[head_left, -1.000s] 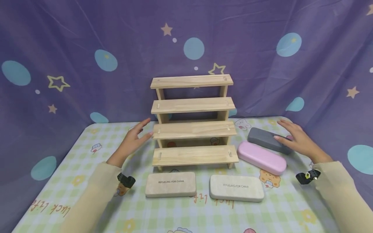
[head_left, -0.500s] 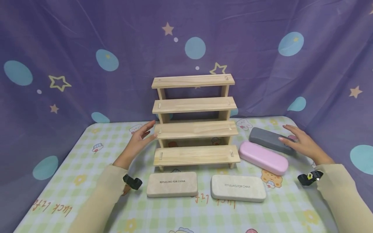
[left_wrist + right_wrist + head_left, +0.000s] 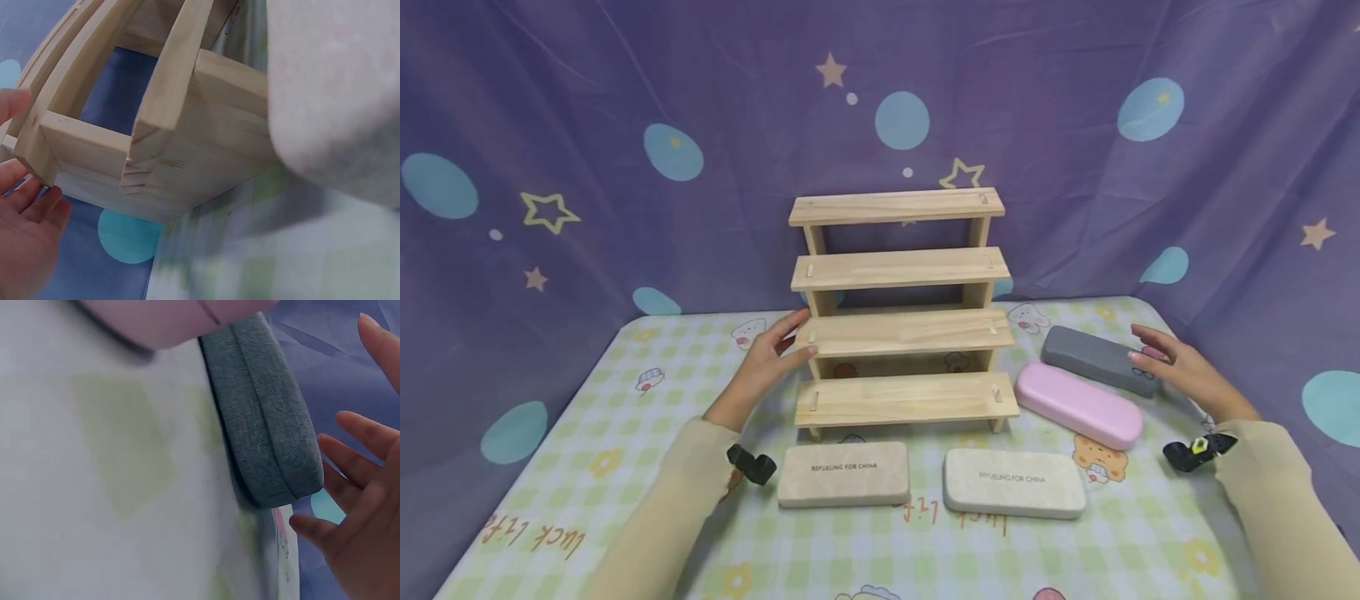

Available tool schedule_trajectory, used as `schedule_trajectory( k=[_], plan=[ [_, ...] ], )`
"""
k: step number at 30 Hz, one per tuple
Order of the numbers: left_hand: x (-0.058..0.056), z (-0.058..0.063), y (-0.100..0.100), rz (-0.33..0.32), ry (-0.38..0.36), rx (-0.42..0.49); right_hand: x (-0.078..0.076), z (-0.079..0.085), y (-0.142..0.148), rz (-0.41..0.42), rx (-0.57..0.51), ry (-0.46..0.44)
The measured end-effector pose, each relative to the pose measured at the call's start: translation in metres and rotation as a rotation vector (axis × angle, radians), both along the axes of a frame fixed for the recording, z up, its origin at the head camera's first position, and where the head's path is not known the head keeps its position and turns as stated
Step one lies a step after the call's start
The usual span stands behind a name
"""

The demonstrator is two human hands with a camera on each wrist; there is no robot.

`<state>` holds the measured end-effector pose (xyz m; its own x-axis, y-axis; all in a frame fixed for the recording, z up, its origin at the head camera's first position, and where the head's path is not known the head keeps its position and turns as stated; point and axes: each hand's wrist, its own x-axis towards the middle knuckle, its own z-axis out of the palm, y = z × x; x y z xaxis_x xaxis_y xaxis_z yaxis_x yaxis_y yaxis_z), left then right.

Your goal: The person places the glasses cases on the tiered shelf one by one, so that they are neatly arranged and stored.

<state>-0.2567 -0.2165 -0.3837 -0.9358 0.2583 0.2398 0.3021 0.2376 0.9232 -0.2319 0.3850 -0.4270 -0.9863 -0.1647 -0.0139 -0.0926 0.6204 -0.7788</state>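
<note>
left hand (image 3: 760, 371) at the wooden stand (image 3: 904, 333), right hand (image 3: 1195, 382) by the grey case (image 3: 1090, 354)

head view: the hands are well apart. the left's thumb and fingers are parted around the left end of the second shelf from the bottom. the pink case (image 3: 1078, 406) lies just beside the grey one; the beige case (image 3: 844, 490) and white case (image 3: 1015, 493) lie before the stand.

left wrist view: fingertips meet the shelf end's outline; i cannot tell whether they press it.

right wrist view: fingers fan out beside the grey case's end.
</note>
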Motion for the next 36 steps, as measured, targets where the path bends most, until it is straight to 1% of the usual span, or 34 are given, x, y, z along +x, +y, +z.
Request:
schedule_trajectory(
  k=[4,10,13,17,22,25,30,33,36],
  plan=[
    [0.000,-0.001,0.000,0.015,0.007,-0.018,-0.002,-0.007,0.002,0.000,-0.063,0.019],
    [-0.001,-0.003,-0.001,0.020,0.007,-0.023,-0.005,-0.016,0.004,0.058,-0.174,0.030],
    [-0.001,-0.003,-0.001,0.021,-0.009,-0.014,-0.004,-0.019,0.005,0.072,-0.191,0.014],
    [-0.002,-0.002,0.000,0.018,-0.023,-0.012,-0.004,-0.022,0.006,0.083,-0.188,-0.004],
    [-0.003,-0.002,0.000,0.012,-0.044,0.004,-0.004,-0.027,0.007,0.099,-0.213,-0.001],
    [-0.003,-0.002,0.000,0.012,-0.047,0.012,-0.004,-0.029,0.007,0.092,-0.209,-0.002],
    [-0.004,-0.003,0.000,0.010,-0.045,0.023,-0.002,-0.030,0.008,0.062,-0.114,-0.019],
    [-0.005,-0.004,0.000,0.021,-0.052,0.022,-0.001,-0.031,0.007,0.033,-0.073,-0.026],
    [-0.004,-0.005,0.000,0.035,-0.069,0.033,-0.002,-0.033,0.006,0.013,-0.069,-0.017]
  ],
)
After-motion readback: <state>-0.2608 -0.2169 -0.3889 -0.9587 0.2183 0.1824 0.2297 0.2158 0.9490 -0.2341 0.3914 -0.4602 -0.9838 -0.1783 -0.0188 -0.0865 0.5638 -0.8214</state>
